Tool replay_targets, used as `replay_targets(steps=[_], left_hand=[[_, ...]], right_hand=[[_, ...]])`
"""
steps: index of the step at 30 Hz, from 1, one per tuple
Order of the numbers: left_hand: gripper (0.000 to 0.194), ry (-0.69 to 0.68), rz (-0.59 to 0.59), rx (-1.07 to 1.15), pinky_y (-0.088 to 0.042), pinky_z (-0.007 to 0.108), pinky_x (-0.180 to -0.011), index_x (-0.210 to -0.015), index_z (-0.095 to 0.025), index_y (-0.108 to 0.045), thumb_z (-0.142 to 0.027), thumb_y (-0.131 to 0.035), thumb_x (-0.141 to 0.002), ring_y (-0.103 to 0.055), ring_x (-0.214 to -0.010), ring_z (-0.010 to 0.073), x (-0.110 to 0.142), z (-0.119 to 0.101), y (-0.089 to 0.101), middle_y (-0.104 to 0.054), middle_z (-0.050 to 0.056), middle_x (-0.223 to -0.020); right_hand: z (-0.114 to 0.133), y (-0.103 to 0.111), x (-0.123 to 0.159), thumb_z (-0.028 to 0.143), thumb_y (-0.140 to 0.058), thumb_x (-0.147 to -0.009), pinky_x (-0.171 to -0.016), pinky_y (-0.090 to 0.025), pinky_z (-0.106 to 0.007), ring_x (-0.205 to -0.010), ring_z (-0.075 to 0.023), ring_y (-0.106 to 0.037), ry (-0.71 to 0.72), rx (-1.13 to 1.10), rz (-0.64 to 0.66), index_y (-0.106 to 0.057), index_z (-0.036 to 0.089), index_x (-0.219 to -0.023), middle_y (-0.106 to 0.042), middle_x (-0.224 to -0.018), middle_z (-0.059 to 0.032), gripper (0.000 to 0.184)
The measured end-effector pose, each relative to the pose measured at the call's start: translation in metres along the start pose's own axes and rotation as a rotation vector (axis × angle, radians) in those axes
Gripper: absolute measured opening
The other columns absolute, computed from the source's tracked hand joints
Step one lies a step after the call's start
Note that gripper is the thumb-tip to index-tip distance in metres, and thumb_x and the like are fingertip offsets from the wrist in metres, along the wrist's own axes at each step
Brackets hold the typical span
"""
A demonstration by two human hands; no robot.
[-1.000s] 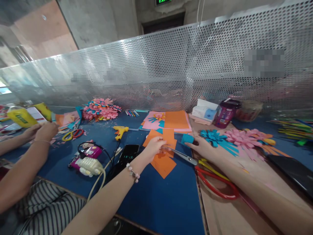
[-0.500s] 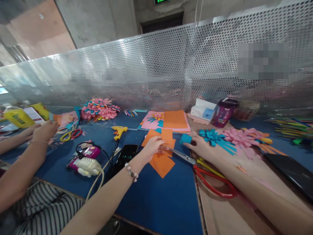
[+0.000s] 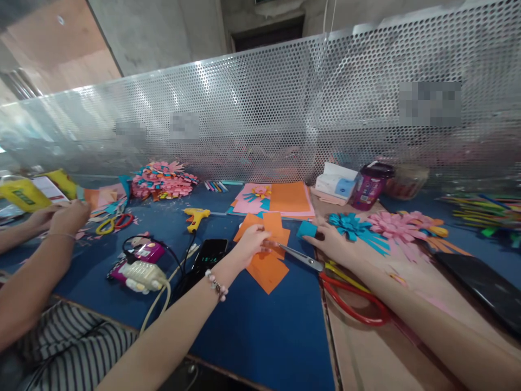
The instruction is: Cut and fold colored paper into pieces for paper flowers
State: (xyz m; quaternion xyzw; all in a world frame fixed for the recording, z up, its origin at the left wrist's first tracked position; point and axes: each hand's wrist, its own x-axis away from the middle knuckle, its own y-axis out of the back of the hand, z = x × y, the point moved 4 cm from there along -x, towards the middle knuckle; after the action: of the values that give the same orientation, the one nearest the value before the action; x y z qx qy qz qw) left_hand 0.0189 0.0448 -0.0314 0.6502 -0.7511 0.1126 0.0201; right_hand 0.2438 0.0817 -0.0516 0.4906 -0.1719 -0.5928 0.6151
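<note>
My left hand (image 3: pixel 253 243) is closed, its fingertips pinched together over several overlapping orange paper pieces (image 3: pixel 269 274). What is between those fingers is too small to make out. My right hand (image 3: pixel 331 241) has its fingers bent round the near edge of a small blue paper piece (image 3: pixel 306 229). Between the hands lie large red-handled scissors (image 3: pixel 303 257), blades pointing at my left fingertips and handles partly under my right forearm. Beside my right hand are a blue paper flower (image 3: pixel 350 225) and pink paper flowers (image 3: pixel 393 230).
A yellow glue gun (image 3: pixel 196 219), a phone (image 3: pixel 211 255) and a purple power adapter (image 3: pixel 148 255) lie left. Paper sheets (image 3: pixel 290 196), tissues (image 3: pixel 337 182) and a purple tub (image 3: pixel 371 185) stand along the perforated metal screen (image 3: pixel 260 119). A co-worker's hands (image 3: pixel 69 217) are at far left.
The whole view has shifted slightly, with things appearing a little further left and up. Both hands keep almost the same pose and place over the papers.
</note>
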Motion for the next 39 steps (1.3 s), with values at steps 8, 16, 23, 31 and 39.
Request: replay_targets(steps=[8, 16, 23, 31, 39], left_hand=[[0.021, -0.030, 0.044, 0.027, -0.050, 0.025, -0.055, -0.080, -0.015, -0.045, -0.016, -0.063, -0.072, -0.066, -0.067, 0.0163, -0.001, 0.002, 0.003, -0.060, 0.006, -0.081], [0.018, -0.073, -0.134, 0.238, -0.052, 0.029, -0.060, -0.079, -0.015, -0.044, -0.015, -0.060, -0.072, -0.068, -0.070, 0.0196, -0.008, 0.001, 0.014, -0.064, 0.009, -0.086], [0.021, -0.157, -0.228, 0.301, -0.051, 0.026, -0.057, -0.084, -0.018, -0.044, -0.013, -0.059, -0.070, -0.068, -0.077, 0.0203, -0.007, -0.005, 0.020, -0.062, 0.007, -0.092], [0.014, -0.256, -0.324, 0.308, -0.053, 0.026, -0.056, -0.077, -0.017, -0.043, -0.018, -0.056, -0.073, -0.067, -0.080, 0.0211, -0.006, -0.007, 0.027, -0.058, 0.005, -0.082], [0.016, -0.281, -0.374, 0.284, -0.051, 0.024, -0.057, -0.071, -0.015, -0.046, -0.024, -0.059, -0.072, -0.067, -0.071, 0.0174, -0.007, -0.006, 0.029, -0.045, -0.002, -0.068]], right_hand=[[0.002, 0.002, 0.000, 0.059, -0.053, -0.073, -0.056, -0.037, -0.028, -0.061, -0.0169, -0.052, -0.016, -0.133, -0.011, -0.052, 0.019, -0.056, -0.056, -0.062, -0.0029, 0.044], [-0.010, -0.006, -0.003, 0.059, -0.055, -0.072, -0.068, -0.043, -0.030, -0.075, -0.0187, -0.055, -0.077, -0.246, 0.044, -0.061, 0.016, -0.077, -0.060, -0.077, -0.0047, 0.044], [0.043, 0.017, 0.012, 0.043, -0.053, -0.080, -0.092, -0.034, -0.044, -0.107, -0.0271, -0.043, 0.176, 0.104, -0.372, -0.058, 0.018, -0.110, -0.050, -0.114, -0.0125, 0.040], [0.139, -0.014, 0.066, 0.050, -0.058, -0.073, -0.086, -0.036, -0.041, -0.106, -0.0282, -0.041, 0.419, 0.211, 0.074, -0.065, 0.016, -0.095, -0.050, -0.120, -0.0114, 0.041], [0.137, -0.018, 0.070, 0.052, -0.049, -0.082, -0.086, -0.037, -0.041, -0.112, -0.0282, -0.038, 0.482, 0.213, 0.075, -0.064, 0.016, -0.096, -0.054, -0.116, -0.0102, 0.041]])
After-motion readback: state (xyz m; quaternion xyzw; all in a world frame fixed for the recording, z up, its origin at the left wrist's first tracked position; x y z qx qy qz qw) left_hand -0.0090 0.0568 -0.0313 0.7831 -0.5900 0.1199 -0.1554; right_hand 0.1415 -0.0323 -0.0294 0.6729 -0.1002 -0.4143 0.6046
